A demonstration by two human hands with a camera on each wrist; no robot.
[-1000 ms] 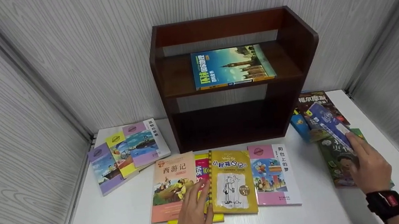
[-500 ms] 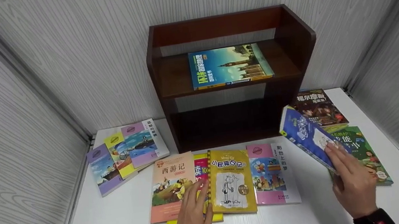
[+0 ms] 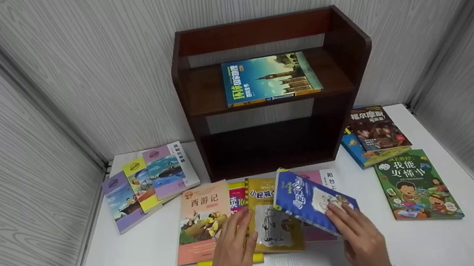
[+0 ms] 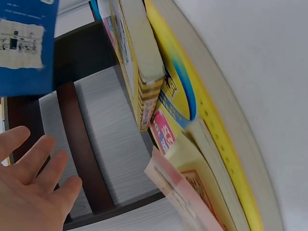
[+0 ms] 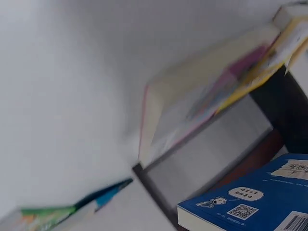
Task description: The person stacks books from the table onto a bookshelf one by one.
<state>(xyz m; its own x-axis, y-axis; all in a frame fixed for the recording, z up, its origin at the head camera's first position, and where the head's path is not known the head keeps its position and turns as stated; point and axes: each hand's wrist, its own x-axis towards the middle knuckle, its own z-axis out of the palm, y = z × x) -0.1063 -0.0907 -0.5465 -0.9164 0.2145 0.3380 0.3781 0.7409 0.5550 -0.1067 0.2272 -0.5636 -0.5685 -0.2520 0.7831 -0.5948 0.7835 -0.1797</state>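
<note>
My right hand (image 3: 364,239) grips a blue paperback book (image 3: 305,199) by its near right part, fingers on the cover. The book is tilted above the yellow comic book (image 3: 271,234) and the pink-and-white book (image 3: 329,176), partly hiding both. In the right wrist view the blue book's back cover (image 5: 245,202) shows, with a barcode. My left hand (image 3: 231,252) hovers with spread, relaxed fingers near the yellow comic book and the peach book (image 3: 204,221), holding nothing. Under these two lies a yellow-edged pink book (image 3: 237,195), mostly covered.
A dark brown two-tier bookshelf (image 3: 272,106) stands behind, a blue geography book (image 3: 271,78) flat on its upper shelf. Three overlapping books (image 3: 165,172) lie at the left. At the right are a green book (image 3: 419,186) and a brown book (image 3: 379,128) over a blue-and-yellow one (image 3: 357,150).
The right hand has lifted the blue book off the right-hand pile and carried it left over the middle books, uncovering the green book. The left hand has barely moved.
</note>
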